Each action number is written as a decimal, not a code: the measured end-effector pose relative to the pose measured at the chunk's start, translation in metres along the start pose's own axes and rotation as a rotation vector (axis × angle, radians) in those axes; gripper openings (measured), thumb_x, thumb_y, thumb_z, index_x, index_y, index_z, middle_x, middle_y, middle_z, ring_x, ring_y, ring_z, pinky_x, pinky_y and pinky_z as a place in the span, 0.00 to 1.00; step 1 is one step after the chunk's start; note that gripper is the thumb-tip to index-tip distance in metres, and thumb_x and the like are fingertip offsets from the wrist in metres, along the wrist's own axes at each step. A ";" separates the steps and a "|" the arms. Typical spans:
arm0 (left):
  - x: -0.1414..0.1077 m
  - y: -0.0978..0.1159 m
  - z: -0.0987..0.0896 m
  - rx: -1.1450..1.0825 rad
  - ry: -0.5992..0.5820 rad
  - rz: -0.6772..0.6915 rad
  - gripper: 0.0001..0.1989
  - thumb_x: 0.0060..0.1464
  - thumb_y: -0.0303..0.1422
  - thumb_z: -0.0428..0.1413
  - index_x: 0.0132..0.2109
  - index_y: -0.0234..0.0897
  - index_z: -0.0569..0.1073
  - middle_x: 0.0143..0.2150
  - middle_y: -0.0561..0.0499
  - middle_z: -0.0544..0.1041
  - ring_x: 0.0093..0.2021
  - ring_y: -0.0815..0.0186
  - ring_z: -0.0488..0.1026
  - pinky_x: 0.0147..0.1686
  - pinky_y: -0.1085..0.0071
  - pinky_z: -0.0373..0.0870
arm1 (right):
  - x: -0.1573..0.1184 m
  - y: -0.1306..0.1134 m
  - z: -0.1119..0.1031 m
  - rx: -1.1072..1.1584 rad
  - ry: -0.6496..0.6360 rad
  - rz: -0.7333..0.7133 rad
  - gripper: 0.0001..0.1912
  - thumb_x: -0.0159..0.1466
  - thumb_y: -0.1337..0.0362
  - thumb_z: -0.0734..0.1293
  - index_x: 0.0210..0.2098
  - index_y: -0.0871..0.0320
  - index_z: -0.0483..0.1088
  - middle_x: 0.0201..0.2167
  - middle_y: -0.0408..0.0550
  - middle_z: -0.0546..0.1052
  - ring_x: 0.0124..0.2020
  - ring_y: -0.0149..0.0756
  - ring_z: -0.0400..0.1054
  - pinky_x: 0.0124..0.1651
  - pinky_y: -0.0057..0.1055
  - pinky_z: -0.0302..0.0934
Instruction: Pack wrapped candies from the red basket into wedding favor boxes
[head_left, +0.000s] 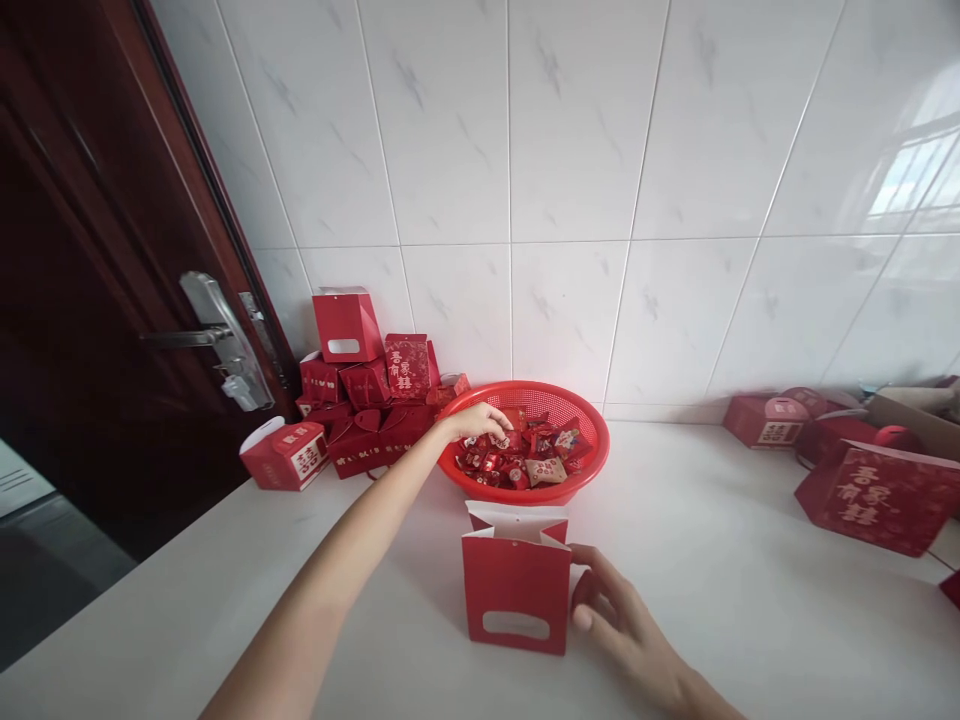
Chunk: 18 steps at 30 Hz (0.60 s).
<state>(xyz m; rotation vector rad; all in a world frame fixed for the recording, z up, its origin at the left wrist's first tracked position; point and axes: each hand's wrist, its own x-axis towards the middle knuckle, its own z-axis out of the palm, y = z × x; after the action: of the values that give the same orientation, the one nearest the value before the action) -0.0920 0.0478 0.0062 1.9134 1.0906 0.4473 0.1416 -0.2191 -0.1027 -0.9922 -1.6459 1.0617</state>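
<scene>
My left hand (481, 422) reaches over a red plastic basket (600, 455), its fingers apart and curved down onto wrapped candies (517, 470). Whether a candy is between the fingertips is hard to see. In front of the basket, an upright red paper gift box (516, 580) has its top unfolded, showing a white inside, and an oval cutout low on its near face. My right hand (619, 615) is at the box's right side, fingers loosely bent and apart, with the index fingertip at its edge and the thumb close by.
Red gift boxes (367, 440) are stacked against the tiled wall at the left, near a dark wooden door (90, 200) with a metal handle. More red boxes (877, 495) and an open carton (915, 415) lie at the right of the white table (712, 560).
</scene>
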 end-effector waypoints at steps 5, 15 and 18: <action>-0.010 0.002 0.012 -0.207 0.091 0.154 0.15 0.43 0.31 0.69 0.41 0.35 0.83 0.39 0.47 0.86 0.42 0.61 0.81 0.46 0.66 0.74 | 0.030 -0.027 -0.021 -0.013 0.401 -0.095 0.19 0.68 0.45 0.63 0.41 0.53 0.75 0.35 0.49 0.78 0.31 0.38 0.69 0.37 0.36 0.64; -0.015 0.030 0.047 -0.310 0.171 0.345 0.21 0.53 0.45 0.65 0.48 0.33 0.80 0.47 0.41 0.83 0.47 0.58 0.80 0.51 0.62 0.74 | 0.178 -0.056 -0.024 0.156 0.520 -0.029 0.19 0.47 0.50 0.77 0.31 0.54 0.74 0.27 0.47 0.78 0.31 0.44 0.73 0.34 0.37 0.65; -0.015 0.029 0.052 -0.207 0.153 0.315 0.20 0.57 0.45 0.62 0.48 0.33 0.80 0.48 0.42 0.83 0.46 0.60 0.79 0.48 0.65 0.74 | 0.190 -0.048 -0.019 0.267 0.556 -0.010 0.16 0.46 0.52 0.77 0.26 0.55 0.72 0.25 0.46 0.78 0.29 0.42 0.73 0.32 0.36 0.65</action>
<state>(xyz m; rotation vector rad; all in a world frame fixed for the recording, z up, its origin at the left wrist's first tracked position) -0.0513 0.0014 0.0023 1.8925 0.8017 0.8610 0.1027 -0.0535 -0.0038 -0.9859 -1.0286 0.8687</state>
